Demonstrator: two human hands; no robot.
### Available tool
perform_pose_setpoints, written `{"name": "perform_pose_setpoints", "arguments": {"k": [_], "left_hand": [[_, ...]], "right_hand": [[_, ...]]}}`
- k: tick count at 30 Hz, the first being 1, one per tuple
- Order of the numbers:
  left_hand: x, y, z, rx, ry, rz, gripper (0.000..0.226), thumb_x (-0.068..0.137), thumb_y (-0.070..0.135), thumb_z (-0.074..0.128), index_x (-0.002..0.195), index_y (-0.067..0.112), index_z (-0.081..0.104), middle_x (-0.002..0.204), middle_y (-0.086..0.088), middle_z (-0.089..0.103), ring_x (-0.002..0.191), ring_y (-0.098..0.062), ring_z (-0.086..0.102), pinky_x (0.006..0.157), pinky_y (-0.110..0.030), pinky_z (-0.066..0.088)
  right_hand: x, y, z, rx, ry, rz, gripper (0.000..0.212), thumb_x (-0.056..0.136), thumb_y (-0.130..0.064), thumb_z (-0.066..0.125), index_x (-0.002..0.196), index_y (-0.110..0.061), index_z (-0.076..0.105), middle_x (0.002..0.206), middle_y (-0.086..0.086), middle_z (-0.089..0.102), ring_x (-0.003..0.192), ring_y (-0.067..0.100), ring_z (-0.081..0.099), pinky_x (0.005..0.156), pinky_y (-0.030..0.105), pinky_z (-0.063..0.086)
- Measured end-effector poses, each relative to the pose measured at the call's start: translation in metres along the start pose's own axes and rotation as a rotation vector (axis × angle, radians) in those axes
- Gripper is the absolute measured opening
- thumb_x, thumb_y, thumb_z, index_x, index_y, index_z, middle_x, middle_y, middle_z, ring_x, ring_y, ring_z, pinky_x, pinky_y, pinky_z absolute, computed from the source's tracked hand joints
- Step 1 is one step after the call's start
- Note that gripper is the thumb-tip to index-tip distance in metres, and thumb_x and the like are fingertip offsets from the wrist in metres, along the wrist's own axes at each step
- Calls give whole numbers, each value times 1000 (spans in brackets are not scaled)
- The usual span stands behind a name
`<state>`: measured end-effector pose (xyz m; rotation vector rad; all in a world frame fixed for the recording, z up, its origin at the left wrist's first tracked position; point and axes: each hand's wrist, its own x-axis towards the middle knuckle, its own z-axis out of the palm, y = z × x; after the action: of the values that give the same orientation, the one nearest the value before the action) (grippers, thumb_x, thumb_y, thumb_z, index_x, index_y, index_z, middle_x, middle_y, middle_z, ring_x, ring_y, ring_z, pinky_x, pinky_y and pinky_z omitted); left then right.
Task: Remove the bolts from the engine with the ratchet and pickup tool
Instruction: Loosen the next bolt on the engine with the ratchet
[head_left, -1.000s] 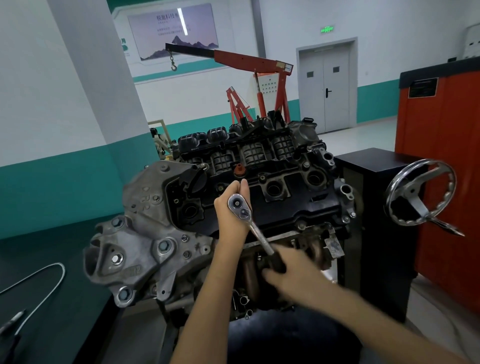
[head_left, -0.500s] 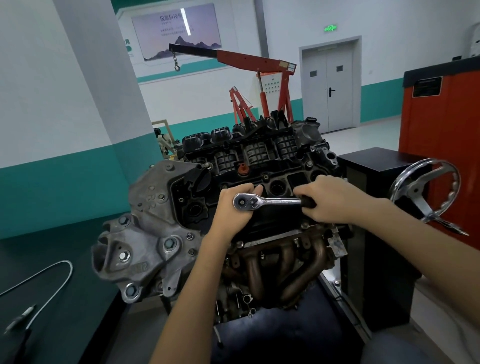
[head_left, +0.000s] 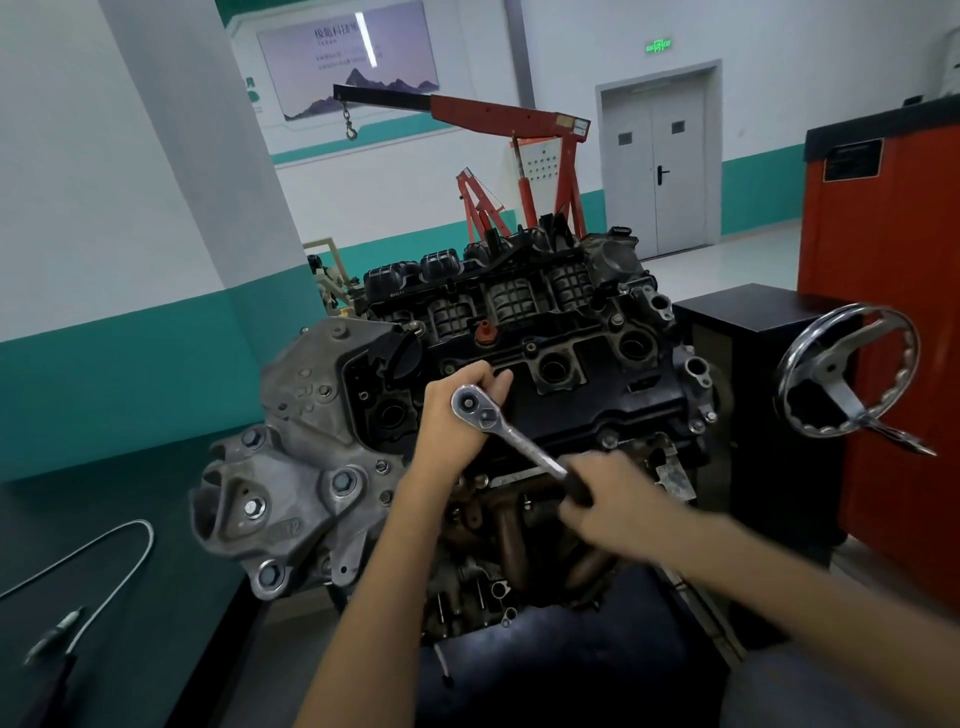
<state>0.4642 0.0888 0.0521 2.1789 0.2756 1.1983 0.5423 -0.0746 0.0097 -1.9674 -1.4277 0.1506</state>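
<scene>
The engine (head_left: 571, 395) sits on a stand in front of me, its black valve cover facing up. A chrome ratchet (head_left: 511, 439) stands on the cover, head at upper left, handle slanting down to the right. My left hand (head_left: 454, 415) wraps around the socket and extension under the ratchet head, steadying it. My right hand (head_left: 618, 506) grips the black handle end and looks motion-blurred. The bolt under the socket is hidden. The flexible pickup tool (head_left: 98, 566) lies on the dark bench at lower left, untouched.
A chrome handwheel (head_left: 847, 371) sticks out of the black stand cabinet (head_left: 748, 332) on the right. An orange cabinet (head_left: 893, 322) stands behind it. A red engine crane (head_left: 519, 119) is in the background. A white and teal pillar (head_left: 208, 208) rises at left.
My right hand swung the ratchet handle from pointing down-right up to level right, then back down-right. My left hand stayed on the socket under the head.
</scene>
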Motion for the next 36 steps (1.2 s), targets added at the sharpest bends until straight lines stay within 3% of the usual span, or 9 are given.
{"name": "perform_pose_setpoints", "arguments": {"k": [4, 7, 12, 14, 17, 23, 28, 32, 36], "left_hand": [[7, 5, -7, 73, -180, 61, 51, 93, 14, 64, 53, 17, 33, 48, 13, 32, 48, -5, 27, 48, -20, 23], [4, 10, 7, -41, -75, -41, 53, 96, 12, 58, 53, 19, 28, 47, 13, 30, 48, -4, 25, 50, -20, 22], [0, 9, 23, -272, 203, -147, 49, 99, 8, 52, 58, 18, 26, 52, 12, 24, 50, -4, 21, 52, -19, 21], [2, 15, 30, -271, 251, -146, 50, 99, 6, 52, 59, 19, 25, 52, 12, 22, 49, -4, 20, 53, -18, 20], [1, 16, 29, -311, 231, -154, 49, 98, 1, 51, 60, 17, 25, 54, 10, 21, 49, -4, 19, 56, -21, 18], [0, 3, -4, 26, -49, -69, 42, 91, 20, 67, 57, 16, 42, 53, 0, 42, 51, -6, 35, 51, -17, 31], [0, 7, -3, -76, -73, -114, 53, 94, 29, 62, 52, 18, 33, 50, 9, 31, 51, -11, 27, 51, -26, 24], [-6, 6, 11, -231, 123, -163, 52, 99, 24, 55, 54, 19, 29, 48, 13, 28, 48, -4, 25, 48, -17, 24], [-3, 11, 22, -231, 186, -182, 51, 99, 20, 54, 58, 17, 25, 47, 13, 23, 47, -4, 22, 49, -16, 22]], "right_hand": [[34, 13, -77, -523, 9, -112, 14, 84, -24, 59, 75, -28, 48, 63, -13, 43, 53, 4, 43, 48, 19, 29], [43, 9, -90, -603, 94, -111, 31, 81, -26, 60, 61, -30, 36, 60, -12, 41, 53, 3, 38, 47, 22, 26], [3, 3, -4, -20, 65, 57, 21, 81, -20, 62, 69, -27, 46, 67, -3, 53, 58, 10, 52, 52, 18, 39], [-10, -13, 36, 304, 87, 106, 13, 80, -11, 62, 77, -21, 54, 64, -6, 56, 52, -1, 53, 48, 8, 38], [-11, -27, 63, 454, 126, 148, 8, 79, -9, 59, 77, -17, 58, 66, 1, 61, 56, 5, 56, 49, 15, 41], [17, 5, -32, -303, 52, 9, 7, 84, -26, 58, 90, -26, 54, 73, -7, 38, 75, 22, 55, 66, 24, 40], [49, -3, -88, -626, 76, -198, 5, 85, -26, 57, 86, -22, 55, 64, -12, 36, 65, 17, 44, 61, 29, 38], [23, 4, -45, -379, 82, -45, 26, 81, -24, 60, 66, -30, 39, 66, -7, 46, 61, 17, 51, 59, 26, 40], [-16, -13, 34, 358, -2, 53, 15, 79, -8, 62, 86, -19, 55, 64, -5, 55, 46, 0, 53, 46, 16, 41]]}}
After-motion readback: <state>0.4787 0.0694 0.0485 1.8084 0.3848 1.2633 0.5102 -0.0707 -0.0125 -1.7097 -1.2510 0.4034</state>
